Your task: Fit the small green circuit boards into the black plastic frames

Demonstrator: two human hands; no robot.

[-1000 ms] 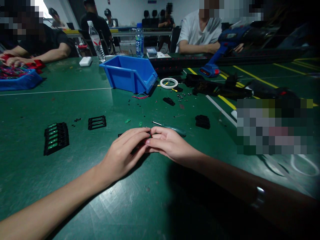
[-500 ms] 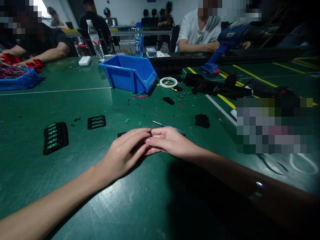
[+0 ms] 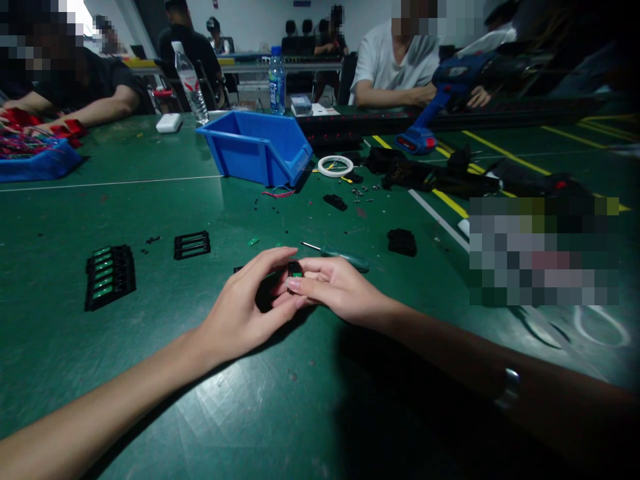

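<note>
"What's the right hand (image 3: 337, 288) holding?"
"Its fingers grip a small black part (image 3: 294, 268) with green on it, over the table (image 3: 165, 373)."
"And the left hand (image 3: 240, 313)?"
"Beside it, index finger and thumb parted."
"Anything nearby?"
"A screwdriver (image 3: 346, 256) just past the right hand."

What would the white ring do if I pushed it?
The white ring would probably slide, not roll, because it lies flat. Its band looks narrow, so it's likely light. Its neat round shape suggests it may be fairly stiff.

glossy green tabletop (image 3: 150, 373), smooth blue plastic bin (image 3: 243, 157)
</note>
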